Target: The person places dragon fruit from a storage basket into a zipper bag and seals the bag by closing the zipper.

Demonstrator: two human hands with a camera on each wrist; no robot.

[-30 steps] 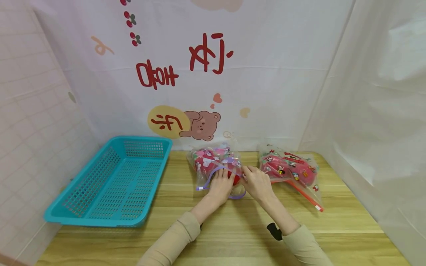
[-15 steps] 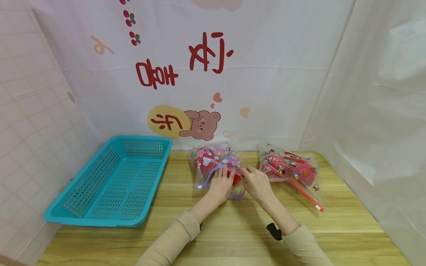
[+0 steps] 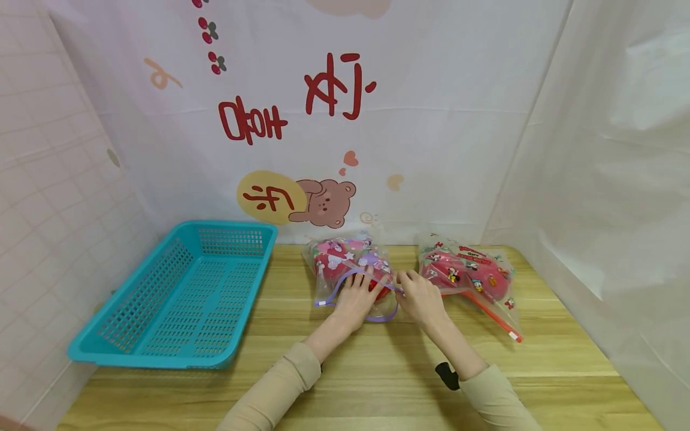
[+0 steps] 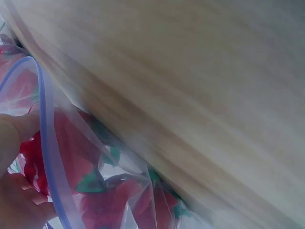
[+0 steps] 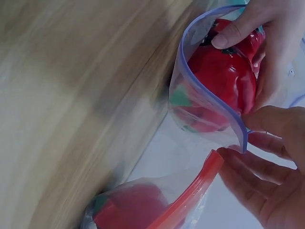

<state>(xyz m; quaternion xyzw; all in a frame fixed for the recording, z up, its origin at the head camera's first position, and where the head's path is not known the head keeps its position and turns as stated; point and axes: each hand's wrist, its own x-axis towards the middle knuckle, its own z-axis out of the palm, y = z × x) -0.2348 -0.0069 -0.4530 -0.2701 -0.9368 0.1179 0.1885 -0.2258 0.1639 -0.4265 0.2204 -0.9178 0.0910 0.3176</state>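
A clear zip bag with a purple zip rim lies at the back middle of the table, printed with cartoon figures and holding red rounded things with green parts. My left hand reaches into its mouth. In the right wrist view that thumb and the fingers lie around a glossy red, fruit-like thing with a dark top; much of the fingers is hidden. My right hand pinches the right end of the purple rim between thumb and fingers, drawing the mouth apart.
Right of my hands lies a second clear bag of red things, its red zip slider strip hanging toward the front. A turquoise perforated basket stands on the left. A printed white cloth hangs behind the wooden table.
My right hand has shifted slightly right with the purple rim, so that edge is pulled outward. My left hand stays in the bag's mouth, its fingers shifted a little over the red thing.
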